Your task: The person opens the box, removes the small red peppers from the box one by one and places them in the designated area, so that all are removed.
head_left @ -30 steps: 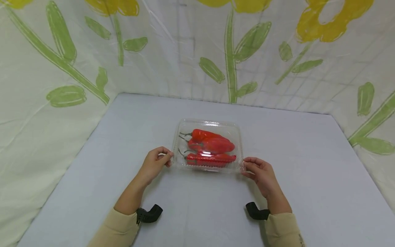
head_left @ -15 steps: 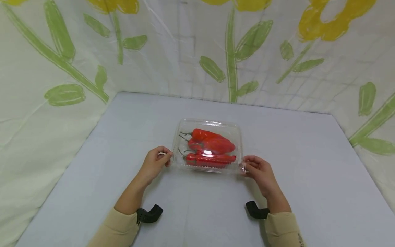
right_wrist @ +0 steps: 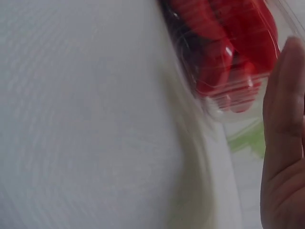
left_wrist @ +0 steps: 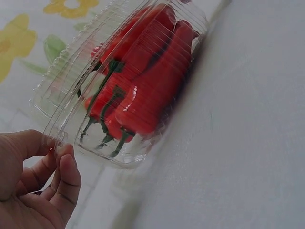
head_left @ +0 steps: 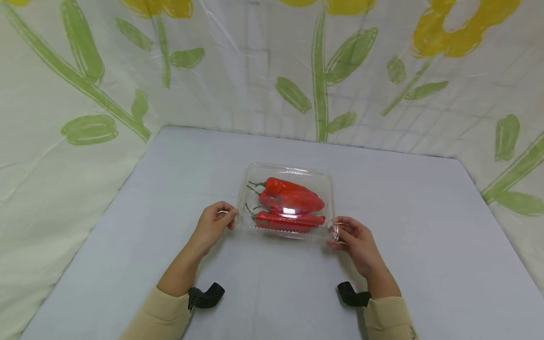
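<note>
A clear plastic clamshell box (head_left: 289, 170) with several red peppers (head_left: 293, 200) inside sits at the middle of the table; their green stems point left. My left hand (head_left: 214, 222) pinches the near left corner of its rim between thumb and fingers, which the left wrist view shows close up on the box's edge (left_wrist: 59, 138). At the near right corner my right hand (head_left: 359, 243) holds the rim, its fingers on either side of the plastic. The right wrist view is blurred and shows only part of the right hand (right_wrist: 286, 138), beside the box wall.
The box rests on a pale table (head_left: 272, 293) with a raised-looking back edge. Behind and beside it hangs a white cloth (head_left: 238, 85) with yellow flowers and green leaves. A black wrist mount (head_left: 206, 296) sits on each forearm by the beige sleeves.
The right fingers have shifted slightly at the near right corner, with the thumb a little lower and farther in. The left hand, the box and the peppers stay almost in place.
</note>
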Available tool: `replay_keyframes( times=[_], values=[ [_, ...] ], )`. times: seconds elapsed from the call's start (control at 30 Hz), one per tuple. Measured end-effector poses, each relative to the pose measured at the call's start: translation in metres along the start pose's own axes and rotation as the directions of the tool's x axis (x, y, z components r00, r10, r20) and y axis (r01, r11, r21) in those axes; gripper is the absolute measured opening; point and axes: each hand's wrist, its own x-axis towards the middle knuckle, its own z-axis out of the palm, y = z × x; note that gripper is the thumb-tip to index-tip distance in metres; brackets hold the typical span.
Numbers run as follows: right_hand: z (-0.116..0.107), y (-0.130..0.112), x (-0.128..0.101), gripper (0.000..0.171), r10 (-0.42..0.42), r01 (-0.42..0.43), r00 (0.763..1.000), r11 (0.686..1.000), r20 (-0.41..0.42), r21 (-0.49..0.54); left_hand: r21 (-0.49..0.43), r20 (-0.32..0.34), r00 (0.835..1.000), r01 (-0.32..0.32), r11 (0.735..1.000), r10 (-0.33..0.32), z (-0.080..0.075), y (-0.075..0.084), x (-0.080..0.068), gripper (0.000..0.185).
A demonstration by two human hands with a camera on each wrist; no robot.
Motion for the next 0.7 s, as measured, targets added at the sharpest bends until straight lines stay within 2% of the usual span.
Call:
replay_keyframes(
  times=[0.23, 0.4, 0.57, 0.7],
  values=[
    [-0.005, 0.0, -0.001, 0.026, -0.035, 0.038, 0.994, 0.999, 0.106, -0.026, -0.001, -0.004, 1.0, 0.003, 1.0, -0.003, 0.0, 0.001, 0.0, 0.015],
    [-0.006, -0.001, -0.001, 0.032, -0.02, 0.025, 0.984, 0.999, 0.179, -0.025, -0.001, -0.003, 1.0, 0.014, 1.0, -0.014, 0.0, 0.003, -0.002, 0.016],
    [-0.012, 0.001, -0.001, 0.026, -0.049, 0.024, 0.943, 0.996, 0.328, 0.081, -0.002, -0.019, 1.0, 0.018, 1.0, -0.018, 0.0, 0.004, -0.002, 0.015],
    [-0.016, 0.003, -0.001, 0.031, -0.078, 0.019, 0.918, 0.988, 0.388, 0.155, -0.007, -0.024, 1.0, 0.012, 1.0, -0.013, 0.001, 0.002, -0.001, 0.015]
  ],
)
